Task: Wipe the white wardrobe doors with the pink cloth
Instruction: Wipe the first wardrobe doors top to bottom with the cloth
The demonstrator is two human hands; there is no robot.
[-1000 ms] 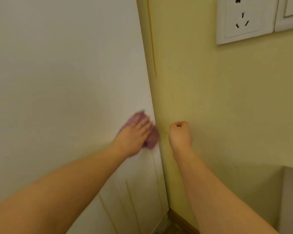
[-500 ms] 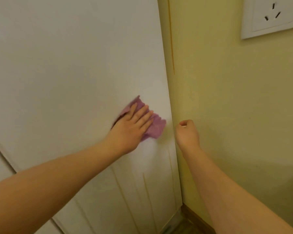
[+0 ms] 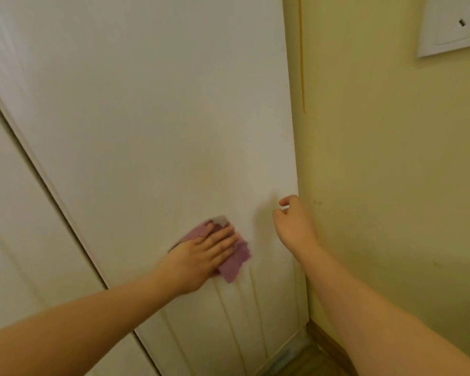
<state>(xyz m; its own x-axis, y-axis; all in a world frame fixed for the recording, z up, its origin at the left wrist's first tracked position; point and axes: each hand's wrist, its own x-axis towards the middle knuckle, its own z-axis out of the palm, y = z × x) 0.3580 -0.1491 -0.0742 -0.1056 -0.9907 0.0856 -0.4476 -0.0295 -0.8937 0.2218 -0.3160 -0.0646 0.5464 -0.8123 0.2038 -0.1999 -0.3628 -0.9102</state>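
Observation:
My left hand lies flat on the pink cloth, pressing it against the lower part of the white wardrobe door. The cloth sticks out above and to the right of the fingers. My right hand hovers loosely curled near the door's right edge, holding nothing and not touching the cloth. A second white door shows at the left, beyond a dark gap.
A yellow wall meets the wardrobe on the right. A white power socket is mounted at the upper right. Wooden skirting and floor show at the bottom. Vertical grooves run down the door below the cloth.
My left hand has slid the cloth leftward across the door, away from its right edge. The view has shifted right and down. My right hand has loosened a little.

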